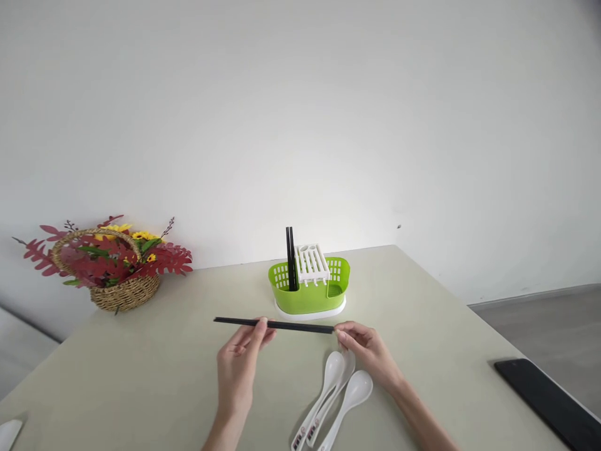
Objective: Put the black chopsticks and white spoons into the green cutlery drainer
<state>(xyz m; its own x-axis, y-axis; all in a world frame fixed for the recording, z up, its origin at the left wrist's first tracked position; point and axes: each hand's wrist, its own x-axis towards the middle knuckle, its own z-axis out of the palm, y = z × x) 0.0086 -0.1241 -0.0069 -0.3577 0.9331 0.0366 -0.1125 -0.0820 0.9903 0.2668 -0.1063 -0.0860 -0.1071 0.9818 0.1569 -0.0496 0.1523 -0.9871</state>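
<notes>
- Black chopsticks (300,326), seemingly a pair, lie nearly level between my hands, in front of the holder.
- My left hand (240,354) pinches them near mid-length; my right hand (369,347) grips the three o'clock end, probably to keep the tips even.
- At one o'clock from them sits the green holder (310,305); other chopsticks (291,260) stand in its nine o'clock compartment, whose walls likely keep them upright beside the white rack (312,266).
- At five o'clock, three white spoons (358,387) lie bunched, bowls away from me, perhaps for easy reach.
- Their handles carry dark and reddish print, too small to read.
</notes>
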